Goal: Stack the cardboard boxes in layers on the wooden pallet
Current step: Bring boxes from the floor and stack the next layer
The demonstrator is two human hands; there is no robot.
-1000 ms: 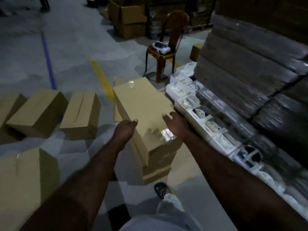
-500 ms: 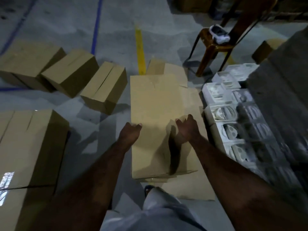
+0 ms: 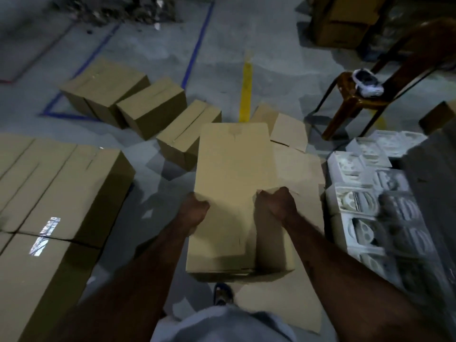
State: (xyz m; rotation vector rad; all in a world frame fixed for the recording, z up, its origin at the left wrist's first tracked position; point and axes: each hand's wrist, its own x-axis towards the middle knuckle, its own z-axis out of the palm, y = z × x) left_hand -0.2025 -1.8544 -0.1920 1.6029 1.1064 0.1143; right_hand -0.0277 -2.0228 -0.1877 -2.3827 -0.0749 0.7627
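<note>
A long brown cardboard box (image 3: 234,174) lies in front of me on top of a low pile of cardboard. My left hand (image 3: 195,210) grips its left edge with curled fingers. At the right edge, my right hand (image 3: 276,203) grips the same box, fingers curled over the rim. A big block of taped boxes (image 3: 56,193) stands at the left, stacked side by side. What it rests on is hidden. Three loose boxes (image 3: 153,108) lie on the floor behind it. No wooden pallet shows.
Flat cardboard sheets (image 3: 299,169) lie under and right of the pile. White moulded trays (image 3: 365,198) line the right side beside a dark wrapped stack (image 3: 434,183). A brown chair (image 3: 357,104) with a white device stands far right. My foot (image 3: 222,293) is just below the pile.
My head has tilted down over the pile. Both hands went from hovering open above the box to curling round its left and right edges.
</note>
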